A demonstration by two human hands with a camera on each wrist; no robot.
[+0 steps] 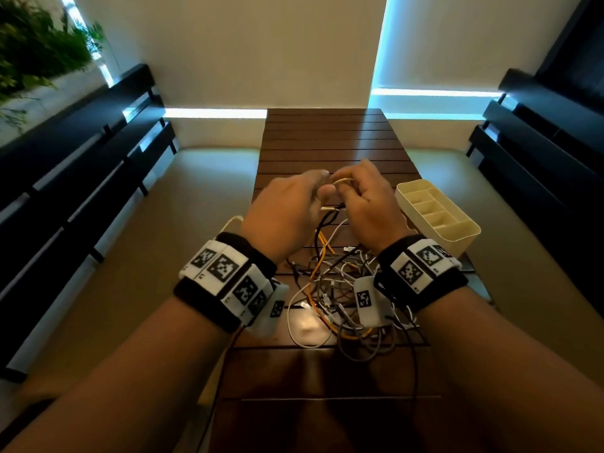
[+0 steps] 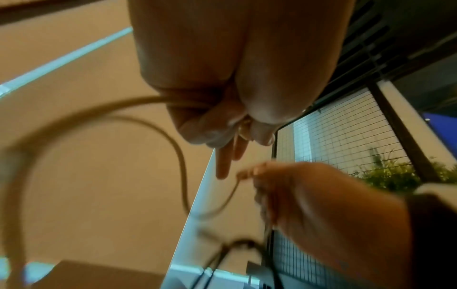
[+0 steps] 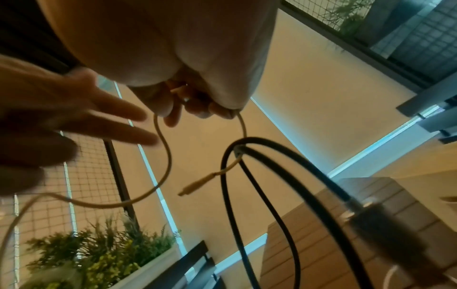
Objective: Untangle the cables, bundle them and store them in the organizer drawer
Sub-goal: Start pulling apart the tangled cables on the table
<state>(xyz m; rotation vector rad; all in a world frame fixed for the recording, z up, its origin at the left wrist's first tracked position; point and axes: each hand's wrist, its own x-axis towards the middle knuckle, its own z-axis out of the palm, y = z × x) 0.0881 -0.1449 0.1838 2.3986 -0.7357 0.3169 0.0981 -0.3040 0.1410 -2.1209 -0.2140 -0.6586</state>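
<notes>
Both hands are raised above the wooden slatted table (image 1: 327,142) with a thin white cable (image 1: 342,181) between them. My left hand (image 1: 323,183) pinches it between thumb and forefinger (image 2: 243,125), its other fingers (image 3: 118,117) straight. My right hand (image 1: 346,192) holds the same cable in curled fingers (image 3: 197,101); the cable's plug end (image 3: 195,185) hangs free below. A black cable (image 3: 247,195) loops under the right hand. The tangle of white, orange, grey and black cables (image 1: 343,299) lies on the table beneath my wrists. The cream organizer drawer (image 1: 457,238) stands to the right.
Dark slatted benches (image 1: 81,191) run along both sides of the table, with beige floor between. A planter with green plants (image 1: 32,44) stands at the far left. The organizer has several compartments, all without cables. Bare table slats extend beyond my hands.
</notes>
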